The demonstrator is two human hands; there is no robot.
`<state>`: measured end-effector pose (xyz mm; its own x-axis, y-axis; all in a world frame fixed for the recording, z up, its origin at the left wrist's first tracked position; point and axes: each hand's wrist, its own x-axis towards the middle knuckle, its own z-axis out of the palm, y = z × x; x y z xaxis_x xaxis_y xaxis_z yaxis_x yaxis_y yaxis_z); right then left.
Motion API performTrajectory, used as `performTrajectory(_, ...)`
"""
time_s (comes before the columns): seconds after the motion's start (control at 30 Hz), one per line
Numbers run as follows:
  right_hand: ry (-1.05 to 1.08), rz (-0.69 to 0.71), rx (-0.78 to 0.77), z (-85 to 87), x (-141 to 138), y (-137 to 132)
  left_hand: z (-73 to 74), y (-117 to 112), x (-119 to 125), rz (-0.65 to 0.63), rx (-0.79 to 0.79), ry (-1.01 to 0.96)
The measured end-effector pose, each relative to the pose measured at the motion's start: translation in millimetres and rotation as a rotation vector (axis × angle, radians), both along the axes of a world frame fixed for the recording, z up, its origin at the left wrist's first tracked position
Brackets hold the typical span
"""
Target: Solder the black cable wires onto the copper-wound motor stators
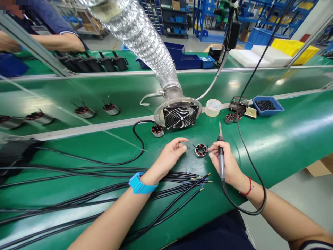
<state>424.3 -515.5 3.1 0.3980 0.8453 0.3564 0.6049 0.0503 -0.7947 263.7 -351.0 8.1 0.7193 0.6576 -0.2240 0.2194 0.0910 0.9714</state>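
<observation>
Right hand closed round black-handled soldering iron, tip up, fingertips at small round copper-wound stator. Left hand pinches thin wire lead. I see stator mid green bench, toward front edge, before grey extractor fan.

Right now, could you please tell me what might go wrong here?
The soldering iron in the right hand points its tip up beside the small coil; a slip could burn the left hand close by. The black cables under that wrist might scorch if the iron drops.
</observation>
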Motion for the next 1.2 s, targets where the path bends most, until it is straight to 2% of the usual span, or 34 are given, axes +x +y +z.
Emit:
performTrajectory(0.13,0.33,0.029,-0.015,-9.1,-5,13,-5.1,-1,8,-0.084,0.107,-0.037)
performTrajectory(0.27,0.424,0.048,-0.031,-14.1,1,20,-8.7,-1,9,-0.085,0.224,-0.016)
performTrajectory(0.4,0.474,0.078,0.015,-14.2,4,21,-5.1,-4,3,-0.089,0.268,-0.014)
performTrajectory(0.7,0.472,0.12,0.024,-14.2,9,27,-0.1,-7,-4,-0.125,0.357,0.13)
performTrajectory(0.9,0.392,0.178,-0.007,-14.1,18,29,1.4,-3,-7,-0.258,0.324,0.204)
performTrajectory(1.07,0.335,0.177,-0.034,-18.7,20,26,0.0,-2,-9,-0.295,0.308,0.226)
performTrajectory(1.2,0.398,0.166,-0.018,-18.1,18,25,-0.8,-1,-9,-0.305,0.289,0.229)
